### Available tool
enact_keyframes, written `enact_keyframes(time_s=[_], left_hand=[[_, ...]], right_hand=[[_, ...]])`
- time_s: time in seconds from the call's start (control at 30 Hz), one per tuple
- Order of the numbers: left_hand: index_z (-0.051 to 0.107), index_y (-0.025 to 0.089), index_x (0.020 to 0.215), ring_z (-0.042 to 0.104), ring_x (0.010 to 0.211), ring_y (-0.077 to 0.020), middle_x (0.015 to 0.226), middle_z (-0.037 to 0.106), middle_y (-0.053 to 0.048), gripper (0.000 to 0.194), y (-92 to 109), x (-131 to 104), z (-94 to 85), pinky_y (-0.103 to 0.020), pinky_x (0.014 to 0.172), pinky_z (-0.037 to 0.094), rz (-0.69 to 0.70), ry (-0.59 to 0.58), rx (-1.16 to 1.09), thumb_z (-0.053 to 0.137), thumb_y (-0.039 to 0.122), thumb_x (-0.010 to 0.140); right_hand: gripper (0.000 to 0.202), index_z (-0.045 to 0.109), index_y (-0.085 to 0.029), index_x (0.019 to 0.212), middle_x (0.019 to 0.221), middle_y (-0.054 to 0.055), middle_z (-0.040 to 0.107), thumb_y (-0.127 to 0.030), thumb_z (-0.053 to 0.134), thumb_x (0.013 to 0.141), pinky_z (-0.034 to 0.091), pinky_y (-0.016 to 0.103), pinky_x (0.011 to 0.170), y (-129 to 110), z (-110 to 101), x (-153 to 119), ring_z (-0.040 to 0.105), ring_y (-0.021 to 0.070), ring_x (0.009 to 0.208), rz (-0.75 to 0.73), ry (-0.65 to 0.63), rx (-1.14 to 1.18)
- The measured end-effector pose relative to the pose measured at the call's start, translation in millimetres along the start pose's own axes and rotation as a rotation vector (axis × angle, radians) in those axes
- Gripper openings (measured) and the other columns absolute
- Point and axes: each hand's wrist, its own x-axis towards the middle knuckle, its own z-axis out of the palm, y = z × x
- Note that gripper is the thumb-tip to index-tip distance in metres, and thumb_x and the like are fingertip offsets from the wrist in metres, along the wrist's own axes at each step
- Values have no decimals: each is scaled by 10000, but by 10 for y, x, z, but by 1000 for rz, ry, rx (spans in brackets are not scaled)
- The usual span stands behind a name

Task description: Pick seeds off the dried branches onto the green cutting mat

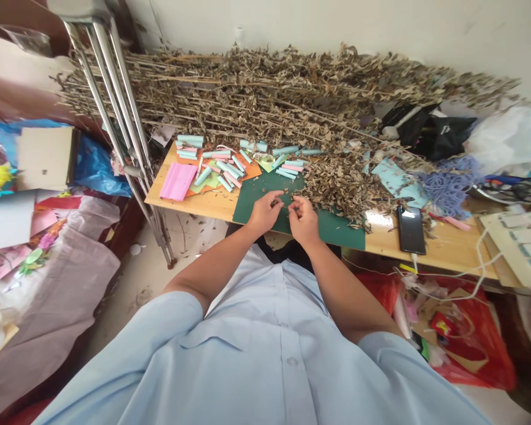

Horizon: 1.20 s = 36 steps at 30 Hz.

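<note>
My left hand [265,213] and my right hand [303,221] are side by side over the near edge of a green mat [253,193], a small gap between them. Both have their fingers curled into a pinch; anything between the fingertips is too small to make out. Just right of my right hand, a heap of dried leaves [338,186] covers part of the mat. Small leaf crumbs lie near my fingertips. Left of the mat are several rolled paper tubes [225,168] in light blue and pink, over orange and green paper sheets, beside a pink paper stack [178,181].
Long dried leafy stalks [248,88] lie along the back of the wooden table [451,251]. Metal crutches [124,118] lean at the left. A plugged-in phone [411,230], purple yarn [452,184] and cables [480,254] sit right. A red bag [491,348] is below.
</note>
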Motion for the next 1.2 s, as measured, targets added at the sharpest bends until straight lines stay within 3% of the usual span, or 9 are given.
enact_keyframes(time_s=[0.17, 0.53, 0.77, 0.97, 1.1, 1.2], left_hand=[[667, 163, 1253, 678, 876, -146, 960, 736, -41, 364, 2, -2, -6, -262, 864, 522, -8, 8, 16, 626, 130, 893], [672, 160, 1232, 663, 846, -141, 955, 734, -39, 338, 1, -15, -24, -253, 820, 523, 27, -22, -31, 644, 221, 901], [670, 155, 1240, 636, 808, -121, 906, 714, -17, 369, -23, -6, -22, -243, 810, 500, 45, -33, -27, 611, 138, 877], [673, 155, 1229, 653, 828, -126, 927, 731, -24, 348, 27, -17, -36, -242, 822, 515, -7, -27, -27, 627, 149, 884], [674, 148, 1221, 674, 884, -138, 969, 746, -40, 334, 30, -20, -36, -256, 867, 519, -6, -18, -35, 621, 139, 892], [672, 149, 1226, 682, 902, -142, 984, 751, -42, 335, 20, -19, -35, -261, 881, 519, -2, -19, -32, 611, 139, 897]], right_hand=[[339, 552, -229, 1253, 968, 38, 695, -320, 573, 928, 533, 299, 660, -8, 3, 0, 591, 129, 631, 66, 49, 67], [349, 538, -235, 1257, 963, 27, 689, -326, 591, 924, 502, 278, 611, 27, 10, -18, 587, 123, 628, 76, 27, 147], [340, 545, -229, 1244, 967, 31, 702, -325, 591, 921, 506, 283, 618, 58, 21, -25, 580, 120, 612, 56, 6, 117], [296, 592, -211, 1180, 980, 62, 726, -363, 581, 927, 561, 320, 717, 43, 17, 9, 654, 159, 725, 102, 87, 71], [247, 651, -208, 1097, 995, 85, 754, -382, 592, 932, 583, 369, 816, 24, 19, 2, 710, 205, 844, 108, 60, 73], [284, 649, -206, 1137, 1017, 90, 760, -400, 597, 936, 586, 365, 783, 1, 12, -18, 710, 201, 808, 93, 27, 97]])
